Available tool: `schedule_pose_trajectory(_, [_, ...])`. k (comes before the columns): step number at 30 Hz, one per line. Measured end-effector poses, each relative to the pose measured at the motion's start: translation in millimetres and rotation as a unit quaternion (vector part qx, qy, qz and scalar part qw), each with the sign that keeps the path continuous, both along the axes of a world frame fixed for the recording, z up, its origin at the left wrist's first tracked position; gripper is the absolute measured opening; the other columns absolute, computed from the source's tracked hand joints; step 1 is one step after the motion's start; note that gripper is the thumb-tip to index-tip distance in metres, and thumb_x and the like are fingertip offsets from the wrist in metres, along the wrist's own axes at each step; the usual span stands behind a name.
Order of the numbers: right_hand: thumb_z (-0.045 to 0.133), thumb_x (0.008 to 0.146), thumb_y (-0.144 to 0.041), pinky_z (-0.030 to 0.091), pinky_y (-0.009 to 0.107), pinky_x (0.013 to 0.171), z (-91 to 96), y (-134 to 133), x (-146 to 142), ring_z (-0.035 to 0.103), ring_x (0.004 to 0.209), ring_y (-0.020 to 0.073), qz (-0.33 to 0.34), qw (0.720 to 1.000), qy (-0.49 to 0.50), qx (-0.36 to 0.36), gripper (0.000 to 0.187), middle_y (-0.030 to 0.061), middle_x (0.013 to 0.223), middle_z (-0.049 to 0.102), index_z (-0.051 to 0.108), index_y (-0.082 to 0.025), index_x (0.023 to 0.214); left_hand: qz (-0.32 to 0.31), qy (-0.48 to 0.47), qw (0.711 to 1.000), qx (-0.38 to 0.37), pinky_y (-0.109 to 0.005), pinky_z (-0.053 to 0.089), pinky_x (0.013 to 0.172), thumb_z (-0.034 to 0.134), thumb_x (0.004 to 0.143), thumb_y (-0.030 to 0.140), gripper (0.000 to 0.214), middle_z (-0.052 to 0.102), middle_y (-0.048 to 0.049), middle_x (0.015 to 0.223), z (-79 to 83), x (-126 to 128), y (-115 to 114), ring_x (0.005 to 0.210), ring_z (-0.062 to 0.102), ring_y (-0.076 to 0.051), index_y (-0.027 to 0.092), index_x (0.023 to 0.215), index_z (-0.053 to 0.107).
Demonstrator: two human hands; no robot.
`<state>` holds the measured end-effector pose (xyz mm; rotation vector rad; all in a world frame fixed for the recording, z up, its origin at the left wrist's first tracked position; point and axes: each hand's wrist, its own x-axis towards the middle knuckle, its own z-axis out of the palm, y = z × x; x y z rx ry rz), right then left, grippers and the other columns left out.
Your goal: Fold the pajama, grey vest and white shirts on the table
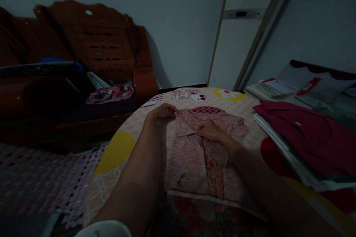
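A heathered pink cloth garment point(186, 163) lies spread on a round table with a pale pink, patterned tablecloth point(100, 189), its far end under the person's two bare hands and its near part running back between the forearms. The left hand point(163, 112) is at the garment's far left corner, thumb and fingertips drawn together on the edge of the fabric, while the rest of that hand sits outside the garment, over the tablecloth. The right hand point(210, 130) is over the garment itself, nearer the middle of its far end, its fingertips closed on a fold of the same cloth. Between the two grips lies a small turned-over flap of the fabric. Below the right hand, a narrow strip mottled in red runs down the middle of the garment towards a pale band.

To the right, well apart from both hands, a folded maroon garment point(303, 137) rests on a stack of white layers point(278, 152). A carved reddish-brown wooden bench point(102, 44) stands beyond the table on the left.
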<state>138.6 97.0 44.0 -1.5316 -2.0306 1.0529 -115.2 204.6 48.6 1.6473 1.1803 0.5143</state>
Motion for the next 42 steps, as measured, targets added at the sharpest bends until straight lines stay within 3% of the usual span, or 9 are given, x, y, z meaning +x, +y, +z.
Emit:
schedule_pose_trajectory(4, [0.055,0.072,-0.014,0.036,0.024,0.044,0.3,0.8,3.1,0.051,0.041,0.0135,-0.041,0.996,-0.020,-0.072,0.013,-0.0004,0.051,0.059,0.057,-0.019,0.060,0.018,0.001,0.999,0.028,-0.022,0.039,0.051,0.074,0.060,0.031,0.018,0.060,0.0000,0.057,-2.3,1.3,0.1,0.052,0.050,-0.010,0.015,0.064,0.068])
schedule_pose_trajectory(12, [0.065,0.085,-0.039,0.047,0.030,0.076,6.7,-15.1,-9.1,0.066,0.087,0.0225,0.061,0.957,-0.166,0.229,0.028,0.0092,0.095,0.072,0.069,-0.017,0.103,0.044,0.106,0.988,0.102,-0.024,0.039,0.054,0.071,0.063,0.031,0.016,0.063,0.0000,0.059,-2.5,7.5,4.8,0.054,0.053,-0.012,0.015,0.066,0.070])
schedule_pose_trajectory(14, [0.067,0.085,-0.041,0.047,0.033,0.082,4.6,-20.1,-13.1,0.065,0.096,0.0259,0.089,0.934,-0.213,0.272,0.040,0.0142,0.108,0.070,0.064,-0.015,0.116,0.045,0.108,0.985,0.124,-0.024,0.041,0.058,0.070,0.064,0.029,0.014,0.064,-0.0004,0.061,-1.4,11.8,4.5,0.058,0.055,-0.013,0.015,0.067,0.070])
schedule_pose_trajectory(18, [0.057,0.089,-0.020,0.047,0.031,0.079,1.7,-20.6,-19.0,0.065,0.092,0.0236,0.080,0.920,-0.250,0.293,0.020,0.0154,0.108,0.070,0.067,-0.016,0.105,0.046,0.056,0.987,0.146,-0.024,0.044,0.062,0.068,0.066,0.026,0.013,0.067,-0.0014,0.067,0.6,23.0,2.1,0.064,0.058,-0.013,0.014,0.071,0.071])
schedule_pose_trajectory(21, [0.055,0.082,-0.013,0.046,0.026,0.070,3.3,-12.1,-17.9,0.065,0.079,0.0189,-0.017,0.953,-0.168,0.250,0.014,0.0086,0.087,0.072,0.068,-0.017,0.084,0.049,0.021,0.987,0.150,-0.023,0.044,0.061,0.067,0.067,0.025,0.015,0.066,-0.0015,0.068,2.6,29.6,-0.5,0.062,0.056,-0.012,0.013,0.075,0.071])
schedule_pose_trajectory(24, [0.057,0.079,-0.021,0.042,0.023,0.053,4.1,-1.0,-8.0,0.060,0.057,0.0153,-0.143,0.984,-0.045,0.098,0.011,0.0008,0.060,0.065,0.064,-0.018,0.070,0.041,0.002,0.987,0.152,-0.023,0.041,0.057,0.062,0.070,0.022,0.025,0.064,-0.0008,0.066,4.3,28.2,-2.4,0.058,0.053,-0.011,0.012,0.090,0.074])
schedule_pose_trajectory(28, [0.059,0.078,-0.027,0.035,0.023,0.044,1.7,7.6,8.7,0.050,0.041,0.0137,-0.128,0.991,-0.017,-0.031,0.014,-0.0045,0.042,0.051,0.061,-0.020,0.067,0.029,0.028,0.988,0.147,-0.022,0.039,0.054,0.052,0.064,0.008,0.046,0.059,0.0017,0.060,2.7,17.2,-1.3,0.053,0.050,-0.010,0.012,0.104,0.074])
schedule_pose_trajectory(35, [0.068,0.081,-0.039,0.045,0.028,0.072,-6.2,1.0,0.6,0.064,0.083,0.0206,-0.082,0.964,-0.144,0.207,0.024,0.0062,0.089,0.071,0.069,-0.018,0.092,0.054,0.035,0.990,0.124,-0.024,0.047,0.063,0.058,0.068,0.014,0.025,0.068,-0.0034,0.073,-7.2,21.1,2.4,0.064,0.060,-0.013,0.012,0.087,0.074])
schedule_pose_trajectory(42, [0.048,0.093,-0.021,0.044,0.030,0.083,-20.2,7.5,5.4,0.063,0.093,0.0220,-0.076,0.935,-0.234,0.256,0.022,0.0120,0.102,0.071,0.065,-0.016,0.107,0.033,0.052,0.985,0.159,-0.024,0.045,0.064,0.059,0.069,0.020,0.020,0.067,-0.0028,0.072,-4.6,25.8,1.5,0.066,0.058,-0.013,0.012,0.081,0.073])
